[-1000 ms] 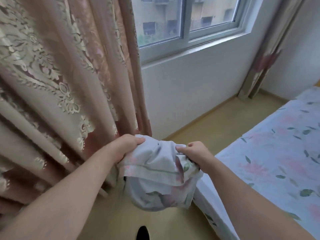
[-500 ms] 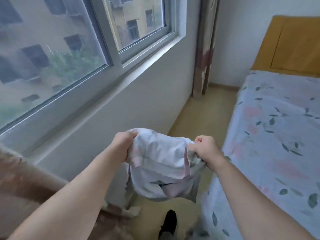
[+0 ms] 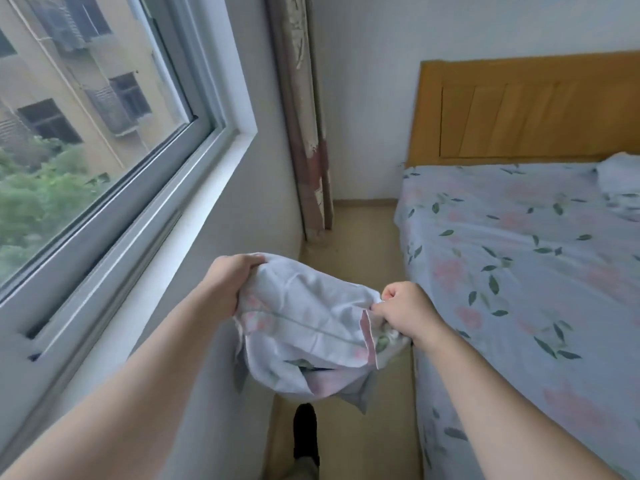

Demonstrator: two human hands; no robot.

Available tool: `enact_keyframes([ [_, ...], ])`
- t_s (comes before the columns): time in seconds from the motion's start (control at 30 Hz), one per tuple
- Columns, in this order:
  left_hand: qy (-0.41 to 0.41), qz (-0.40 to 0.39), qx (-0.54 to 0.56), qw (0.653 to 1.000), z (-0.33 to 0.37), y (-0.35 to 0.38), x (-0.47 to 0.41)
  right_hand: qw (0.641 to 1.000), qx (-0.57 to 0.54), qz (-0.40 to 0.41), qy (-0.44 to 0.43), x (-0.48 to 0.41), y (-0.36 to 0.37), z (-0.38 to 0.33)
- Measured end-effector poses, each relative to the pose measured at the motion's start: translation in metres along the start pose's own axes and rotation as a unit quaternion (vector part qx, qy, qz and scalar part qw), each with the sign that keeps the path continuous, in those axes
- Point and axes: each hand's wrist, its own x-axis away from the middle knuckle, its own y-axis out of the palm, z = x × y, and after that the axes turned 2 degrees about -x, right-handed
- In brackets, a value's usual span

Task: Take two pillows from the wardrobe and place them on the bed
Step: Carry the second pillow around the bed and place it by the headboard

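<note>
A soft pillow (image 3: 304, 330) in a pale floral case hangs in front of me over the floor strip beside the bed. My left hand (image 3: 230, 278) grips its upper left corner. My right hand (image 3: 403, 308) is closed on its right edge. The bed (image 3: 519, 258), with a light blue sheet printed with pink flowers and green leaves, lies to the right, its orange wooden headboard (image 3: 519, 109) against the far wall. Another pillow (image 3: 620, 174) in a pale case lies at the head of the bed on the far right, partly cut off.
A window (image 3: 86, 140) with a white sill runs along the wall on the left. A folded curtain (image 3: 304, 126) hangs in the far corner. A narrow strip of tan floor (image 3: 360, 237) runs between the wall and the bed. My dark shoe (image 3: 304, 431) is below the pillow.
The view has swung right, from the patterned curtain past the window toward the headboard. Both hands have kept their hold on the pillow and carried it along the floor strip.
</note>
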Motion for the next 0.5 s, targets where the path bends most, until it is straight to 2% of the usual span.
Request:
enact_keyframes([
  [0.13,0.017,-0.061,-0.042,0.997,0.085,0.046,-0.126,0.999,-0.007,0.032,0.033,-0.114,-0.004,-0.041],
  [0.33,0.036,-0.132,-0.095,0.986,0.210,0.132,-0.258,0.994,-0.020,0.069,0.076,-0.247,-0.039,-0.090],
  [0.5,0.090,-0.182,-0.138,0.969,0.291,0.226,-0.359,0.995,0.003,0.041,0.089,-0.369,-0.069,-0.105],
])
